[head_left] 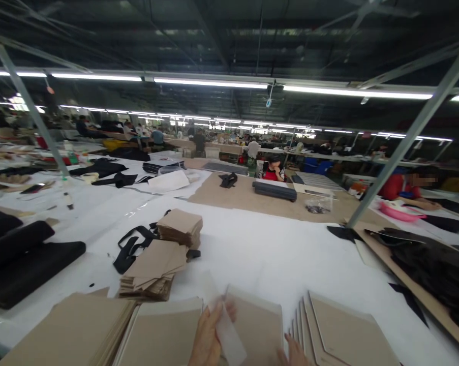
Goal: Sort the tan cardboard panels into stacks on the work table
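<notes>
At the bottom edge my left hand [208,338] pinches a white paper strip [229,338] between thumb and fingers, over a tan cardboard sheet [257,320]. My right hand [292,352] shows only its fingertips, resting on the lower right of that same sheet; its fingers lie fairly flat. Stacks of cardboard sheets lie to the left [160,328] and fanned to the right [343,333].
A white table [259,249] carries two piles of small cardboard pieces [153,269], black straps [132,246], black fabric rolls [19,262] at left and dark material on a board [431,269] at right. A slanted metal post [400,150] stands at right. People work at tables beyond.
</notes>
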`<action>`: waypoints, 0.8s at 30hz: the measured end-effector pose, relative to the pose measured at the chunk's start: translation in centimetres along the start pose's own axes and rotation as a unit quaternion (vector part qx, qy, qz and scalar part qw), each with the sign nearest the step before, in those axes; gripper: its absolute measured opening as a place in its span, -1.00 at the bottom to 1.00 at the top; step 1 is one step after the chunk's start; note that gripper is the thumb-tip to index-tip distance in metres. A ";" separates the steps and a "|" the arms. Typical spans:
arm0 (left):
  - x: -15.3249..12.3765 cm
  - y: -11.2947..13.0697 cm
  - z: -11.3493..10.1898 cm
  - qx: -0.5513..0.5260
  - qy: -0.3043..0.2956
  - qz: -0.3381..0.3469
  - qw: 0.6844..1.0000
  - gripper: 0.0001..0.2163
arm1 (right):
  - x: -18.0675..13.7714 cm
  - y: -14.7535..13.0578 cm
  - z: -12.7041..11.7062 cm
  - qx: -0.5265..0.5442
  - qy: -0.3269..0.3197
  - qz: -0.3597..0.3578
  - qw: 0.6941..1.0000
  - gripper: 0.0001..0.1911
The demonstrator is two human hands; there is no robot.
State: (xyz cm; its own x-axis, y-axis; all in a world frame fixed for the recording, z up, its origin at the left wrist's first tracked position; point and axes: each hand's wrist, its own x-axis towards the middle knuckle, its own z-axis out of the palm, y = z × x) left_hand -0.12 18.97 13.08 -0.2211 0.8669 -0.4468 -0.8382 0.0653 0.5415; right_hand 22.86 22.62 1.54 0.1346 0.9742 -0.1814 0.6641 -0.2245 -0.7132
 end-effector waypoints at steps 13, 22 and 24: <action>3.4 -2.5 -3.0 0.251 -0.031 0.041 0.967 -0.68 | -4.1 -6.5 -2.0 0.280 -0.141 0.017 0.950 -0.55; 7.8 -3.6 -7.8 0.512 -0.083 0.025 0.855 -0.81 | -3.0 -1.5 -0.8 0.250 -0.070 0.072 0.963 -0.66; 8.8 -3.7 -8.6 0.563 -0.095 0.016 0.821 -0.82 | -2.8 -0.7 -0.3 0.244 -0.055 0.080 0.965 -0.68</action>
State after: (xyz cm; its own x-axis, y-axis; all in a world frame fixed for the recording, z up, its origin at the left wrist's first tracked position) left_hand -3.24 22.13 1.07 -0.0621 0.9313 -0.3590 0.1831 0.3642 0.9131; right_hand 22.22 20.08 2.70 0.1105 0.9236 -0.3672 0.2118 -0.3829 -0.8992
